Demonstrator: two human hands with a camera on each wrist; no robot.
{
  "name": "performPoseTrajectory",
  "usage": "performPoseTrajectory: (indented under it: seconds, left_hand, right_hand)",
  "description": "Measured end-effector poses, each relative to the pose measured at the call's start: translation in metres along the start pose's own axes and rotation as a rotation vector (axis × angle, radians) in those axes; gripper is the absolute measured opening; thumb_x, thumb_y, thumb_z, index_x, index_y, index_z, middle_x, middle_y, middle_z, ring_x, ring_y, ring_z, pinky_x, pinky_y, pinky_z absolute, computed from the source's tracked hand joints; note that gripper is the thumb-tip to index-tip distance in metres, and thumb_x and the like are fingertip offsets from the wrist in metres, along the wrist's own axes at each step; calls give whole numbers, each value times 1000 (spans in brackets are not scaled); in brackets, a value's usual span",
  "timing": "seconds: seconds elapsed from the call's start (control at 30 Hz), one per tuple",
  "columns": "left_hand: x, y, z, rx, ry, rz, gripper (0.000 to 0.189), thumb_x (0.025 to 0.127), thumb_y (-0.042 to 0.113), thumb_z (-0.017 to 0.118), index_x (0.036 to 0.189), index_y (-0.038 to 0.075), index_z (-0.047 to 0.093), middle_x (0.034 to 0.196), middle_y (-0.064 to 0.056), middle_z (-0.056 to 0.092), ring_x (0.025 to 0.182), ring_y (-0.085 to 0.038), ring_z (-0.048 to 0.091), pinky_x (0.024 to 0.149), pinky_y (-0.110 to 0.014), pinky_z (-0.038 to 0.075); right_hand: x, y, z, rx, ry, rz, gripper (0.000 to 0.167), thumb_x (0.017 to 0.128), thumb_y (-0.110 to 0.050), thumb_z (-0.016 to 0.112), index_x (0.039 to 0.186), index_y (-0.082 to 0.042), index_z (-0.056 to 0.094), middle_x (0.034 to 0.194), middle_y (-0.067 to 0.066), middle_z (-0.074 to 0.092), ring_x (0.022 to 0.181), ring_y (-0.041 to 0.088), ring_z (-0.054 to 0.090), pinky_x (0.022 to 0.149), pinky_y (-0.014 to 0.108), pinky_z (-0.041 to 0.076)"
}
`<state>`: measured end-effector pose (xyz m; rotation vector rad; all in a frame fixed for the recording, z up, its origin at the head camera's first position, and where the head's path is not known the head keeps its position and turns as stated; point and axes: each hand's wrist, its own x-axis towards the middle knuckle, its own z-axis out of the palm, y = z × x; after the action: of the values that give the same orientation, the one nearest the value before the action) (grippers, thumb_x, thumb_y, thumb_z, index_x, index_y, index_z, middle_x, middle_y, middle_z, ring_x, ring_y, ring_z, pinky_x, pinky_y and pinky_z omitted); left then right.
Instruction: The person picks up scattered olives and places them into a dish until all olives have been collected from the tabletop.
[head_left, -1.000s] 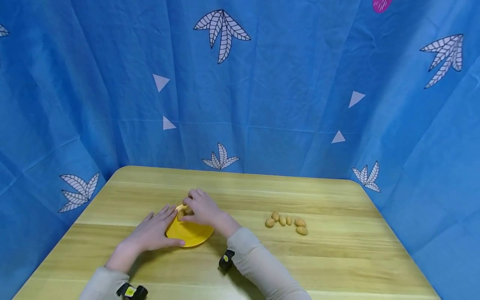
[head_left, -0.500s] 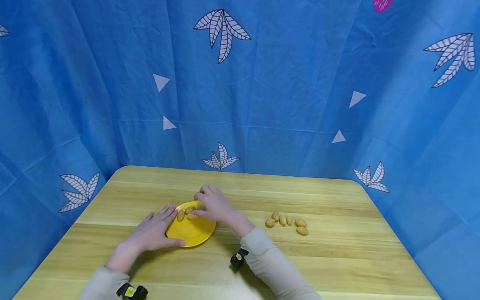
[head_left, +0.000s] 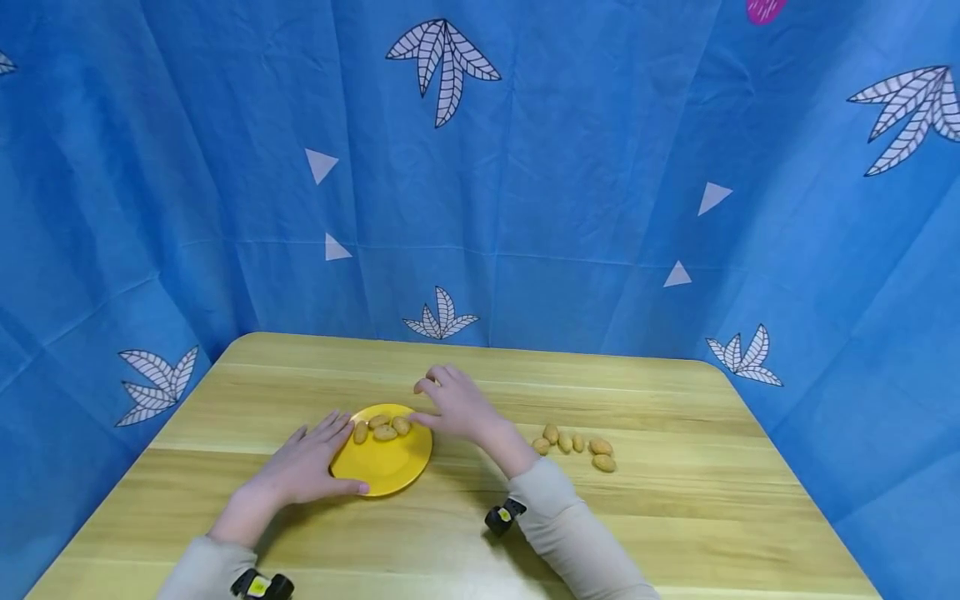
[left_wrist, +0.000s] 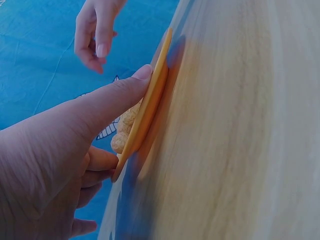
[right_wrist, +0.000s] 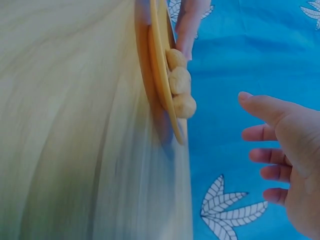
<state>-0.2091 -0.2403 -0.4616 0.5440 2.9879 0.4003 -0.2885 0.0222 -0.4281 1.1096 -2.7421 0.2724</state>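
Note:
A round yellow plate [head_left: 381,473] lies on the table, bearing several tan, oval nuts [head_left: 385,433] with rough shells near its far rim. My left hand [head_left: 303,468] rests at the plate's left side, straight thumb at the near rim and extended fingers at the far-left rim. The left wrist view shows that thumb [left_wrist: 142,75] right on the rim. Just off the plate's right side, my right hand [head_left: 465,410] hovers with loosely bent fingers and nothing in them. In the right wrist view, a gap separates its thumb [right_wrist: 257,104] from the nuts [right_wrist: 181,82].
To the right of the right hand, several more nuts [head_left: 565,442] lie in a loose group on the wooden table [head_left: 675,517]. A blue patterned curtain [head_left: 570,167] hangs behind and beside the table. Both wrists wear small black cameras [head_left: 504,517].
My right hand has drawn back to the right from over the plate, its fingers loosening. Nuts that it covered now show on the plate. My left hand has stayed in place.

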Motion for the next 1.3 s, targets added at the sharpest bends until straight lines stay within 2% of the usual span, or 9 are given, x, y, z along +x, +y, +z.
performPoseTrajectory:
  seconds: [0.13, 0.33, 0.47, 0.63, 1.3]
  left_hand:
    - [-1, 1, -1, 2, 4, 6, 110, 74, 76, 61, 149, 0, 35, 157, -21, 31, 146, -41, 26, 112, -69, 23]
    - [-3, 2, -2, -5, 11, 5, 110, 73, 75, 63, 149, 0, 35, 157, -21, 31, 146, -42, 26, 112, -69, 23]
    - [-2, 1, -2, -4, 9, 3, 111, 73, 76, 62, 149, 0, 35, 157, -21, 31, 146, -41, 26, 112, -69, 23]
    - [-2, 0, 0, -4, 2, 1, 111, 73, 77, 61, 150, 1, 35, 158, -21, 30, 147, -41, 25, 112, -69, 23]
    - [-4, 0, -1, -20, -11, -2, 111, 74, 76, 62, 150, 1, 34, 158, -21, 29, 147, -41, 24, 113, -69, 22]
  right_hand:
    - [-9, 6, -5, 19, 8, 22, 44, 91, -47, 64, 119, -13, 63, 112, 3, 56, 104, 20, 48, 91, 35, 44]
    - [-25, 20, -8, 24, 94, 18, 41, 87, -43, 70, 115, -13, 65, 108, 3, 57, 100, 20, 49, 86, 35, 45]
    - [-35, 30, -13, 42, 131, 36, 42, 86, -41, 72, 115, -11, 65, 108, 4, 59, 101, 22, 51, 86, 37, 45]
    - [-48, 41, -19, 7, 172, 43, 42, 86, -42, 71, 113, -10, 66, 108, 5, 60, 102, 23, 53, 88, 39, 47]
    - [-104, 69, -32, 0, 193, 134, 43, 84, -39, 75, 114, -9, 65, 106, 6, 59, 92, 22, 50, 77, 36, 43]
